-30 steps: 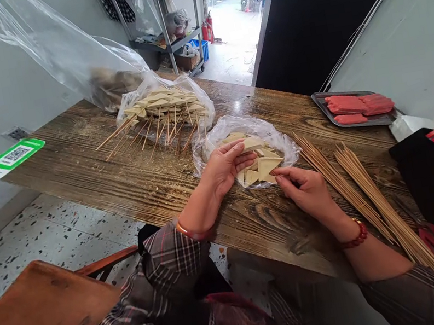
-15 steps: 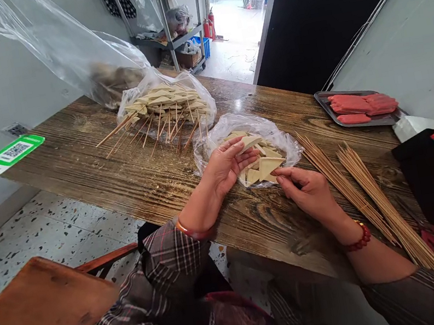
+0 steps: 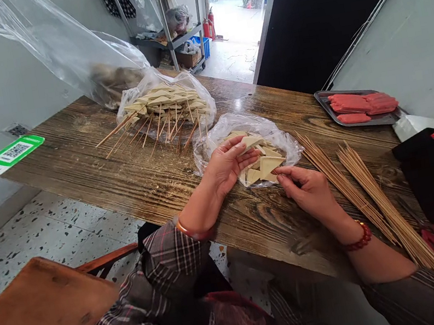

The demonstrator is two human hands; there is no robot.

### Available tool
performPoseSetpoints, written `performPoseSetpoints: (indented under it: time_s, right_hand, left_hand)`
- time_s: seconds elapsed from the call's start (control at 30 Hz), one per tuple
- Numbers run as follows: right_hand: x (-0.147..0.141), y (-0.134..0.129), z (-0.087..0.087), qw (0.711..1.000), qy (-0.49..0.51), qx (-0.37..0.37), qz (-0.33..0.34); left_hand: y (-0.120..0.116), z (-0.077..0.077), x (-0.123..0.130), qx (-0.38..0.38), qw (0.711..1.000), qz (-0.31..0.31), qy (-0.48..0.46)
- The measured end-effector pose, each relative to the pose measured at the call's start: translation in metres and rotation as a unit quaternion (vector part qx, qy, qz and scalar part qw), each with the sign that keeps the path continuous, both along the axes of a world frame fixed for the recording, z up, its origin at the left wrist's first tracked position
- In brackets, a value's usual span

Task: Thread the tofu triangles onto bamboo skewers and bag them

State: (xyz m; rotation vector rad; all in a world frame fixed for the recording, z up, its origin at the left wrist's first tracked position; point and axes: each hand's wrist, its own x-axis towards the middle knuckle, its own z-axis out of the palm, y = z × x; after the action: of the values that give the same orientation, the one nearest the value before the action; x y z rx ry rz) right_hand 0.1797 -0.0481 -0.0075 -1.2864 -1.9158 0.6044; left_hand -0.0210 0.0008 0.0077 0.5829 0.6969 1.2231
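My left hand (image 3: 224, 168) is over the open plastic bag in the middle, palm turned up. Its thumb and fingers hold a pale folded bean curd piece (image 3: 252, 143). My right hand (image 3: 308, 186) is closed at the bag's near right edge, its fingertips pinching the lower edge of a pale yellow bean curd triangle (image 3: 271, 165). A thin brown bit shows at those fingertips, too small to name. More loose bean curd triangles (image 3: 251, 177) lie in the clear plastic bag (image 3: 289, 145) under both hands.
Beyond my left hand, skewered bean curd (image 3: 166, 96) is piled in another bag, sticks pointing toward me. Two bundles of bamboo skewers (image 3: 385, 201) lie to the right. A tray (image 3: 326, 105) of red packets (image 3: 350, 102) stands at the back right. A wooden chair (image 3: 47, 318) is lower left.
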Motion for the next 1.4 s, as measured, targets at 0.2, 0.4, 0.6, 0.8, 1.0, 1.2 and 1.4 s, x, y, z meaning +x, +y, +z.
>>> performPoseSetpoints:
  time_s: [0.2, 0.4, 0.6, 0.8, 1.0, 1.2, 1.4]
  right_hand:
    - [-0.0017, -0.0005, 0.0019, 1.0, 0.001, -0.007, -0.003]
    - [-0.0022, 0.0002, 0.0002, 1.0, 0.003, 0.003, -0.008]
    - [-0.0001, 0.0015, -0.0048, 0.999, -0.011, 0.047, -0.004]
    - [0.0014, 0.002, -0.007, 0.993, -0.04, 0.11, 0.005]
    - [-0.0001, 0.0021, -0.0041, 0.998, -0.012, 0.068, -0.006]
    - [-0.0023, 0.0007, -0.0004, 0.998, 0.001, 0.068, -0.001]
    - [-0.0003, 0.001, -0.0033, 0.995, -0.009, 0.094, 0.009]
  left_hand:
    - [-0.0028, -0.0002, 0.0039, 0.024, 0.999, 0.03, 0.033]
    - [-0.0041, -0.0005, 0.0063, 0.041, 0.997, 0.024, 0.058]
    - [-0.0047, -0.0022, 0.0078, 0.041, 0.996, 0.017, 0.08]
    - [-0.0055, -0.0049, 0.0089, 0.046, 0.996, 0.013, 0.076]
    - [-0.0054, -0.0049, 0.0087, 0.048, 0.996, 0.002, 0.071]
    - [-0.0052, -0.0016, 0.0063, 0.043, 0.998, -0.01, 0.05]
    - [-0.0055, -0.0038, 0.0063, 0.07, 0.996, -0.053, 0.031]
